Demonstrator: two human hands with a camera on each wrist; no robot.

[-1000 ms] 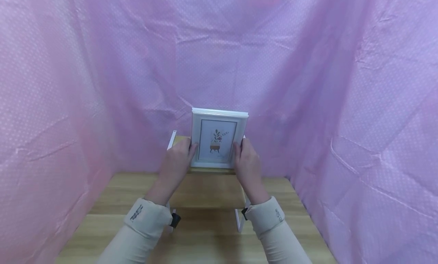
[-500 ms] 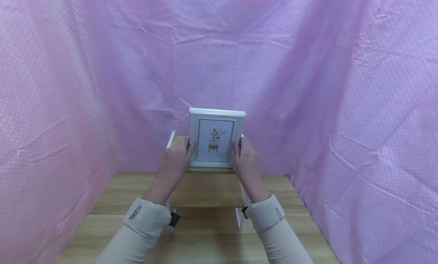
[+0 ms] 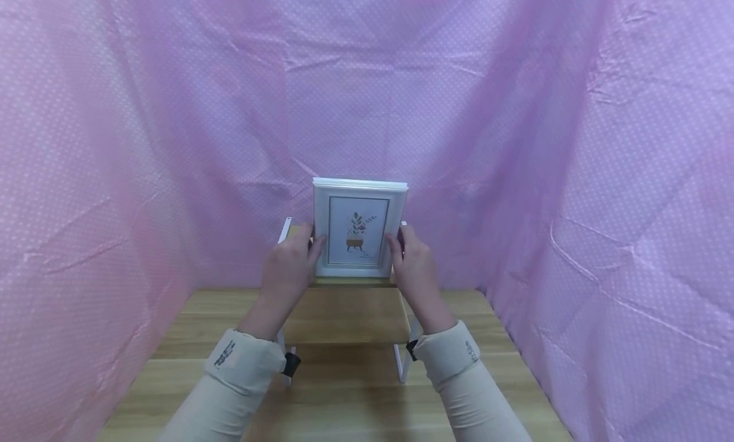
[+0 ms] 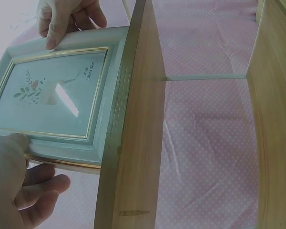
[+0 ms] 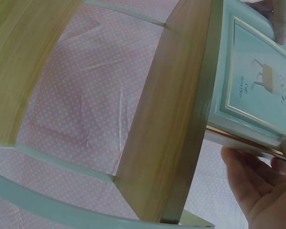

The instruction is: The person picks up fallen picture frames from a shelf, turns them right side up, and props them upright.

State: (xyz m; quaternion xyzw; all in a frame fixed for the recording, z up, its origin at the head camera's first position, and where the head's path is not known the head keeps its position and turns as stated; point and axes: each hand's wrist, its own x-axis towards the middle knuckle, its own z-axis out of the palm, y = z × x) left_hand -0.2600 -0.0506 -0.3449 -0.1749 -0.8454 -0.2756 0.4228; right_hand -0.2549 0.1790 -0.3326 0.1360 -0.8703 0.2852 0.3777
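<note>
A white picture frame [image 3: 358, 232] with a gold inner line and a potted-plant print stands on the top board [image 3: 352, 281] of a two-tier wooden shelf, leaning slightly back in the head view. My left hand [image 3: 287, 262] holds its left side, thumb on the front border. On the right side, my right hand [image 3: 417, 268] holds it the same way. The left wrist view shows the left fingers [image 4: 40, 191] loosely curled beside the frame's edge. In the right wrist view, the right fingers [image 5: 257, 176] lie along the other edge. The frame's bottom meets the board's front edge.
The shelf's lower board [image 3: 346, 318] spans between white metal legs [image 3: 399, 365]. It stands on a wood-grain table [image 3: 344, 404]. Pink dotted sheeting [image 3: 344, 111] surrounds the table at the back and both sides.
The picture frame has shifted slightly left on the shelf, with both hands still at its sides. The head view has also moved a little.
</note>
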